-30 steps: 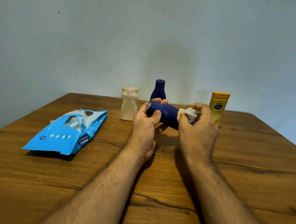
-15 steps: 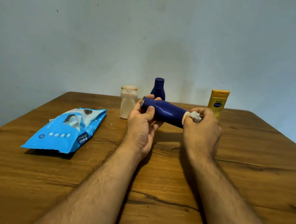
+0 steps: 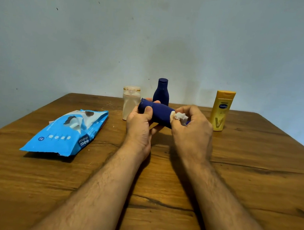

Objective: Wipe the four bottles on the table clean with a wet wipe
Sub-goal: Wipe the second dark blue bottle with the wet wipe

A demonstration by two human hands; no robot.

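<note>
sideways, left hand (image 3: pixel 138 130) grips blue bottle (image 3: pixel 158 113); right hand (image 3: pixel 192 131) pinches wet wipe (image 3: pixel 180 116) against it

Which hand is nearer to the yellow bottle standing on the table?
The right hand. It holds the wet wipe against the dark blue bottle, just left of the yellow bottle. The left hand grips the dark blue bottle's other end, farther away.

- Brown wooden desk (image 3: pixel 252 180), dark grain cracks across the top.
- Blue wet-wipe pack (image 3: pixel 65 134), lying flat at left.
- Cream bottle (image 3: pixel 130 103), dark blue bottle (image 3: pixel 161 92), yellow bottle (image 3: pixel 221 110), upright near far edge.
</note>
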